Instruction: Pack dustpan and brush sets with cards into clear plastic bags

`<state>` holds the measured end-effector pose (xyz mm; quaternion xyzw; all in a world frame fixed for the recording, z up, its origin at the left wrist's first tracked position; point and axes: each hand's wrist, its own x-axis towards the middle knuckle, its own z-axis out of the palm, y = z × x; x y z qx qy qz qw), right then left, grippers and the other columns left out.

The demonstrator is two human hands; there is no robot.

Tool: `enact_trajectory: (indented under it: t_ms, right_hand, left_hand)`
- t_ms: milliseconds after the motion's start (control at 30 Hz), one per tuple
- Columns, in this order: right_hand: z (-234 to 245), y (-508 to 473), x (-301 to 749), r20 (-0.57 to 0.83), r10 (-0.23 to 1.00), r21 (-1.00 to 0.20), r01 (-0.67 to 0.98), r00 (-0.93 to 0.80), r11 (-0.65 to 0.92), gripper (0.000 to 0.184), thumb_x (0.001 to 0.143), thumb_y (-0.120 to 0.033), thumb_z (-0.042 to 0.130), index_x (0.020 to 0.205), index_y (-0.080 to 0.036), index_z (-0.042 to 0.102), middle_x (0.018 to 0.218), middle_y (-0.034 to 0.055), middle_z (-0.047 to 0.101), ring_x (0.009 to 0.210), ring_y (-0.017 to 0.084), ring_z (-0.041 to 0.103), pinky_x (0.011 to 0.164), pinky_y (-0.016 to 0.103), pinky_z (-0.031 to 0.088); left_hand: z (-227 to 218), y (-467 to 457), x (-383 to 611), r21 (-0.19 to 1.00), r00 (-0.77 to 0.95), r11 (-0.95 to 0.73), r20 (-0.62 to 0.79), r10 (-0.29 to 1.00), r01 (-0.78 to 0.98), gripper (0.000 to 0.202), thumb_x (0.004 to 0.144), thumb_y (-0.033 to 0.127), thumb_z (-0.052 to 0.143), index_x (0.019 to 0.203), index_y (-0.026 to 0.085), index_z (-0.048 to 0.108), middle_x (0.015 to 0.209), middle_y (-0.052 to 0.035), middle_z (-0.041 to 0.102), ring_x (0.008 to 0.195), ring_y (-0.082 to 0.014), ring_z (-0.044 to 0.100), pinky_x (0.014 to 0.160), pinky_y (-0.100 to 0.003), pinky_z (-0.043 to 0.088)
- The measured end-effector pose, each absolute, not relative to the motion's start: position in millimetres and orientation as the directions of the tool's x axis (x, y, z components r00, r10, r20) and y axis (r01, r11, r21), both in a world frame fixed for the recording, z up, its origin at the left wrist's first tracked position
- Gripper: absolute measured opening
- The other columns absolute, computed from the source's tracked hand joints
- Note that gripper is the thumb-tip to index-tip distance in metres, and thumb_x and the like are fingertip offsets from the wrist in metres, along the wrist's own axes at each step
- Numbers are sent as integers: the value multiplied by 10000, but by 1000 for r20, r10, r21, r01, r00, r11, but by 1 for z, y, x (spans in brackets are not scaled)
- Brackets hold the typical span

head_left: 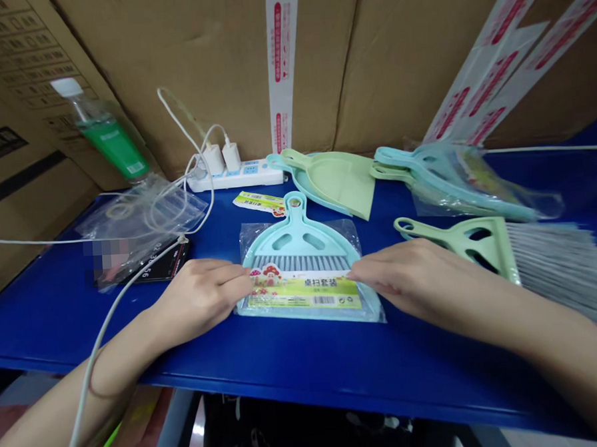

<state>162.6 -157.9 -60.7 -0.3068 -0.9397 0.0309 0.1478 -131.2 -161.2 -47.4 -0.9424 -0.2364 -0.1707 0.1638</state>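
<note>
A light blue dustpan and brush set point(324, 242) lies flat in a clear plastic bag on the blue table, its handle pointing away from me. A printed yellow-green label card point(307, 291) covers the lower part of the grey bristles. At the left edge of the bag, my left hand point(205, 296) is closed, fingertips pinching it beside the card. My right hand point(406, 278) pinches the opposite edge in the same way. Both thumbs are mostly hidden.
Behind the set lie a loose label card point(260, 202), a green dustpan point(340, 174) and a power strip point(260, 173). Bagged sets point(456, 175) and green brushes point(467, 241) are at right. A bottle point(111, 140), clear bags point(132, 209) and a white cable point(106, 320) are at left.
</note>
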Motion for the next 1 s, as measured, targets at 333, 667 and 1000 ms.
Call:
enact_trajectory:
  t_ms: [333, 667, 1000]
  right_hand:
    - [-53, -157, 154, 315, 486, -43, 500, -815, 865, 372, 938, -57, 309, 686, -204, 541, 604, -8, 596, 535, 127, 538, 530, 262, 335]
    - [-53, -155, 154, 404, 443, 201, 550, -801, 811, 498, 1031, -305, 237, 672, -193, 564, 556, 0, 559, 480, 140, 496, 516, 291, 335]
    - [-53, -162, 151, 310, 450, 35, 483, -838, 875, 455, 1026, -383, 263, 1079, -213, 682, 635, 2, 619, 543, 133, 535, 547, 269, 376]
  left_hand:
    - [-54, -162, -128, -234, 876, -856, 272, 398, 462, 294, 995, 140, 285, 1107, 136, 558, 751, -12, 691, 607, -133, 633, 564, -236, 483]
    - [-51, -163, -128, -307, 911, -861, 211, 355, 406, 339, 970, 125, 313, 1155, 171, 593, 808, -5, 691, 548, -122, 593, 524, -255, 469]
    - [-52, -163, -128, -309, 900, -851, 246, 359, 424, 321, 966, 125, 320, 1118, 167, 600, 757, 3, 666, 513, -130, 564, 492, -263, 451]
